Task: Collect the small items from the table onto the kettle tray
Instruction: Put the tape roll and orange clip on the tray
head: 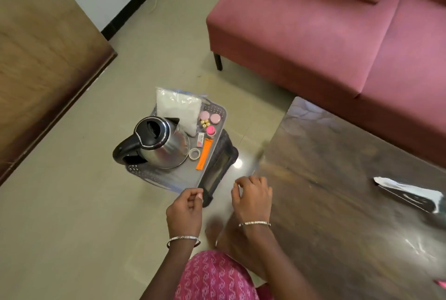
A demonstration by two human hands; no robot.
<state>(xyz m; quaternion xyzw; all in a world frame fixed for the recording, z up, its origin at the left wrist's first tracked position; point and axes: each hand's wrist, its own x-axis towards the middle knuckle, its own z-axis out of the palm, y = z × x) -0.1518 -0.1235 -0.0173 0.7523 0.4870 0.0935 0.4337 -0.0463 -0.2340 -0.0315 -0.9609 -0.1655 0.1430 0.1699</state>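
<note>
A grey kettle tray (173, 176) rests on a dark stool (220, 167) on the floor. It carries a steel kettle (161, 145), a clear bag of white stuff (178, 106), two pink jars (210, 116), a pink-capped bottle (210, 130), small yellow batteries (205, 123), a small box (200, 140), a tape roll (194, 154) and an orange strip (204, 153). My left hand (185, 210) is at the tray's near corner, fingers curled against the thumb with nothing visible in them. My right hand (252, 197) hovers loosely curled and holds nothing, at the corner of the dark glossy table (337, 191).
A silver foil packet (407, 193) lies on the table at the right, and a pink object (441, 282) shows at the frame's right edge. A pink sofa (313, 34) stands behind the table. Brown wooden furniture (36, 58) fills the left. Tiled floor surrounds the stool.
</note>
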